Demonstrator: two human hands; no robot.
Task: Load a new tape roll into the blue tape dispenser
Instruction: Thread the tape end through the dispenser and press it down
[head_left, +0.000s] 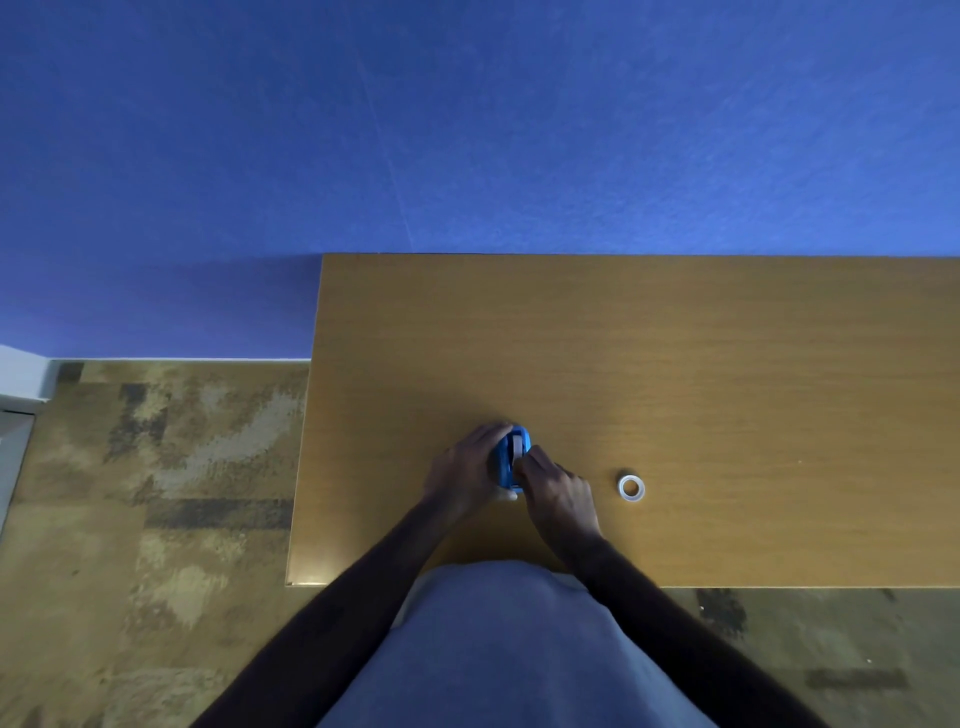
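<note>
The blue tape dispenser (508, 460) stands on the wooden table (675, 364), near its front left part. My left hand (467, 467) wraps around the dispenser's left side and holds it. My right hand (556, 493) reaches in from the right, its fingertips pinched at the dispenser's middle, where a grey part shows. What the fingertips hold is hidden. A clear tape roll (631, 488) lies flat on the table, apart from my right hand, a little to its right.
The table's left edge (306, 441) and front edge (779, 587) are close by. Beyond them lies a patchy brown floor (156, 493). A blue wall (467, 130) stands behind the table.
</note>
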